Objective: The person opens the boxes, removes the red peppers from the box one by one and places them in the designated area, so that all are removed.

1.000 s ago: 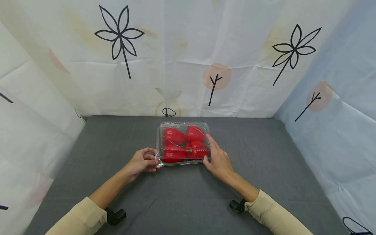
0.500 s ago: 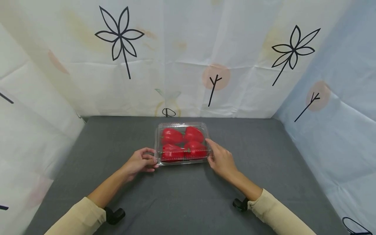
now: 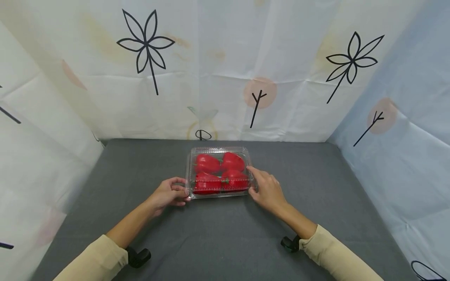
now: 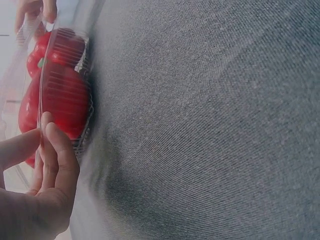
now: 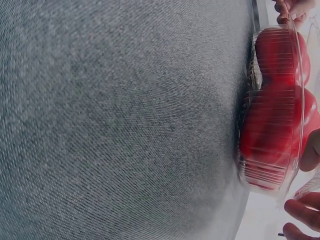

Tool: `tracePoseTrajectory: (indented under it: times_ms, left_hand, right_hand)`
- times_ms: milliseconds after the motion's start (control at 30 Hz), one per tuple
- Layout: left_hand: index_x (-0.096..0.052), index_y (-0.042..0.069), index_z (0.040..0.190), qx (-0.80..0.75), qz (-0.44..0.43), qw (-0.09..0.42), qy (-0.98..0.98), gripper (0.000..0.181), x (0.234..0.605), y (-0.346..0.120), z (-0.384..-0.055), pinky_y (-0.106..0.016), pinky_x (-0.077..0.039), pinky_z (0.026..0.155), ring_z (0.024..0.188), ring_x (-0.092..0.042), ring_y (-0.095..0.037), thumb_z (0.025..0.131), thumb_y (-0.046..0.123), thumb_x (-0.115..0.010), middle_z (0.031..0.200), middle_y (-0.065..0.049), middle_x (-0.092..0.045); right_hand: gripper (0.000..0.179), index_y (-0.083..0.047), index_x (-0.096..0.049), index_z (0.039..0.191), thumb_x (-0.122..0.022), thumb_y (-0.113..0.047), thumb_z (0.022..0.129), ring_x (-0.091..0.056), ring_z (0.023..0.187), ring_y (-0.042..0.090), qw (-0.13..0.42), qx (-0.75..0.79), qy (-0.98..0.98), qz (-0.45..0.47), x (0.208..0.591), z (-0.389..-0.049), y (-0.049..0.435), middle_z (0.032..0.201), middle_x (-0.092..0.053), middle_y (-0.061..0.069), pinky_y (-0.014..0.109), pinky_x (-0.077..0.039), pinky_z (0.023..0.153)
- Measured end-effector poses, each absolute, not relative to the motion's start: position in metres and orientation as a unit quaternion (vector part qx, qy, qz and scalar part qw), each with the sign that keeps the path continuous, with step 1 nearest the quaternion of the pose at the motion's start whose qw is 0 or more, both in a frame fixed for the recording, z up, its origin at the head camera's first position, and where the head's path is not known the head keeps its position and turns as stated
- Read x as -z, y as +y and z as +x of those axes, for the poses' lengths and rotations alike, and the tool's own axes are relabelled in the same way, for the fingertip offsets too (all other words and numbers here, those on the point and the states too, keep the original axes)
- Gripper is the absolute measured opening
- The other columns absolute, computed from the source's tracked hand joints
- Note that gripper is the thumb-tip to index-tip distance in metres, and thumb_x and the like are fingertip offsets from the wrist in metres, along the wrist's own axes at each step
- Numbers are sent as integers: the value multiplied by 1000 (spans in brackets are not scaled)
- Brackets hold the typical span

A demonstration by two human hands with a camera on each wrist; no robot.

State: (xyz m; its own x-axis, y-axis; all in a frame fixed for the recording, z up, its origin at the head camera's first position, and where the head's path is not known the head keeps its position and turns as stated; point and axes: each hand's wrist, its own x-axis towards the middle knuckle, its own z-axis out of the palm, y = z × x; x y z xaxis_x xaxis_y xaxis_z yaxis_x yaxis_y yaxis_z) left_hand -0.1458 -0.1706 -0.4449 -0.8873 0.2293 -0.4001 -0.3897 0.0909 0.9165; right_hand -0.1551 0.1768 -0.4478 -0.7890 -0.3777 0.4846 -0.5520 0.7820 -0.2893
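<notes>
A clear hinged plastic container (image 3: pixel 218 196) with a ribbed base sits on the grey cloth, holding several red bell peppers (image 3: pixel 207 163). Its clear lid (image 3: pixel 219 149) lies over the peppers; their glossy sides show through the plastic in both wrist views. At the front left corner my left hand (image 3: pixel 170 194) pinches the rim between thumb and fingers, as the left wrist view (image 4: pixel 45 170) shows. My right hand (image 3: pixel 268 191) holds the right side, thumb (image 5: pixel 311 152) at the front corner and fingers (image 5: pixel 302 212) farther back along the edge.
Grey cloth (image 3: pixel 225 242) covers the table. White fabric printed with flowers (image 3: pixel 211 47) hangs behind it, with more fabric at the left and right sides. Black bands (image 3: pixel 138 258) with small cameras sit on both wrists by beige sleeves.
The right hand has shifted slightly right and towards the person along the container's right side. The lid sits lower over the peppers than a second ago. The left hand keeps its pinch.
</notes>
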Motion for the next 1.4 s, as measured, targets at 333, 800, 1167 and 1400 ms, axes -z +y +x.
tracePoseTrajectory:
  times_ms: [333, 800, 1167, 1400]
  left_hand:
    - [-45, -3, 132, -671, -67, 239, 698, 46, 446, -173, -144, -35, -61, 70, 79, -72, -21, 92, 0, -68, 92, -10, -70]
    - [-45, -6, 133, -675, -46, 267, 686, 48, 447, -177, -140, -38, -61, 74, 81, -72, -21, 92, 1, -68, 98, -15, -69]
    - [-46, -3, 131, -662, -25, 288, 692, 46, 446, -180, -138, -35, -60, 76, 85, -70, -18, 92, 6, -69, 93, -6, -71]
    - [-48, -3, 131, -657, -28, 283, 698, 45, 444, -180, -138, -36, -59, 76, 85, -69, -18, 92, 6, -68, 97, -9, -70]
  right_hand:
    - [56, -9, -62, 132, -66, -10, 76, -65, 97, 30, 211, -226, -917, 250, 432, -156, 178, 117, -69, 13, 53, -53, 78]
    - [56, -8, -54, 137, -67, -15, 84, -67, 91, 31, 227, -288, -905, 218, 401, -168, 179, 107, -72, 11, 49, -52, 64]
    - [60, -3, -44, 143, -65, -8, 87, -66, 93, 33, 211, -386, -878, 189, 389, -189, 177, 110, -70, 15, 49, -51, 86]
    - [55, -7, -45, 143, -62, -10, 91, -62, 111, 31, 171, -437, -870, 149, 378, -205, 172, 117, -67, 17, 53, -47, 93]
